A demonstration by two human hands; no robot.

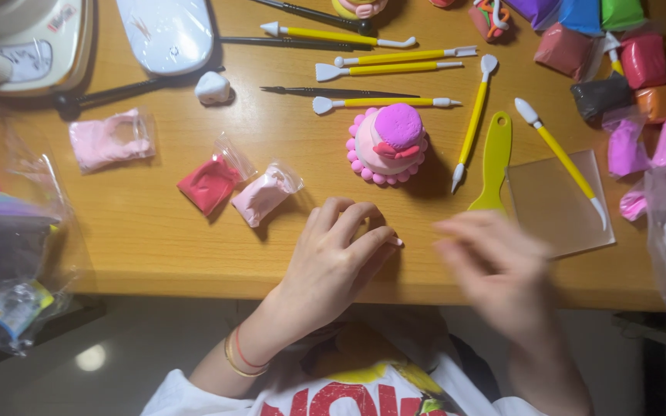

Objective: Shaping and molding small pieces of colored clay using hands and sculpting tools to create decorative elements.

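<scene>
My left hand (334, 258) rests on the wooden table (140, 223) near its front edge, fingers curled, with a tiny pale bit of clay (396, 241) pinched at the fingertips. My right hand (495, 266) is blurred beside it, fingers apart, nothing visible in it. Just beyond both hands stands a small pink clay cake (388, 144) with a purple top and a red bow. A yellow scraper (493, 164) and a clear square plate (556, 204) lie right of the cake.
Several yellow sculpting tools (383, 62) lie at the back. Bagged clay lumps: red (210, 183), pink (264, 194), light pink (109, 140). Coloured clay packs (626, 69) crowd the right; plastic bags (9, 254) hang off the left edge. A white lump (212, 88) sits near a white case (167, 32).
</scene>
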